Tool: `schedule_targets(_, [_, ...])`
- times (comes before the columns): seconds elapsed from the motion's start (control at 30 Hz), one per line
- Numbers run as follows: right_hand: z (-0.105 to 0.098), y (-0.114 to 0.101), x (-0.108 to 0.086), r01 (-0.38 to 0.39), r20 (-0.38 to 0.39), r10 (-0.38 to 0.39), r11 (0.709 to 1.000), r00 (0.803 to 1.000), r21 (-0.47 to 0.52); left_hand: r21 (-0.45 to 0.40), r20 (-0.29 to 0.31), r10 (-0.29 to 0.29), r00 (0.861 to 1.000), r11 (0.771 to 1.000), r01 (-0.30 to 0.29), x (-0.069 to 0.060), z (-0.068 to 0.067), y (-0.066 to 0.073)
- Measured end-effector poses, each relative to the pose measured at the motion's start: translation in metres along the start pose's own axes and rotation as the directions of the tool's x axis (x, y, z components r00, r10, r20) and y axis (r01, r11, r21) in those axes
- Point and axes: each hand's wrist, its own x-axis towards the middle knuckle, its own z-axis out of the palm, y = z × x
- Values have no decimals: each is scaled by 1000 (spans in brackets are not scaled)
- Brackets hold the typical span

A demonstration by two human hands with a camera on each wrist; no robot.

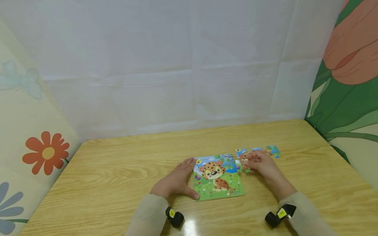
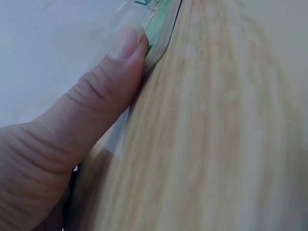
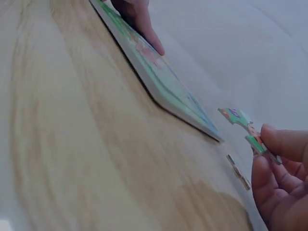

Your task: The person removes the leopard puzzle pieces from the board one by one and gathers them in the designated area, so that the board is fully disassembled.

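Wood-grained, pale yellow surface (image 1: 118, 170) bears a flat, square leopard-picture puzzle board (image 1: 217, 180), left hand (image 1: 177, 179) at its left edge, thumb spread from fingers; rightward, the right hand (image 1: 262, 165) pinches a small green-and-orange jigsaw section (image 3: 255, 139), judged light, stiff, fragile at tabs, best held edgewise.

Pale beige sleeves (image 1: 149, 214) carry small black wrist cameras (image 1: 176, 221), each bearing a yellow label (image 1: 282, 213).
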Motion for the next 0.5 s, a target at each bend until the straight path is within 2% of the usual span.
schedule_targets(0.27, [-6, 4, -3, -37, -59, 34, 998, 998, -58, 1, 7, -3, 1000, 1000, 3, 0, 1, 0])
schedule_targets(0.37, [-6, 4, -2, -63, -83, 52, 989, 995, -137, 4, 9, -11, 1000, 1000, 11, 0, 1, 1])
schedule_targets(0.5, [-5, 3, -1, -63, -124, 31, 962, 992, -266, 1, 10, -11, 1000, 1000, 11, 0, 0, 1])
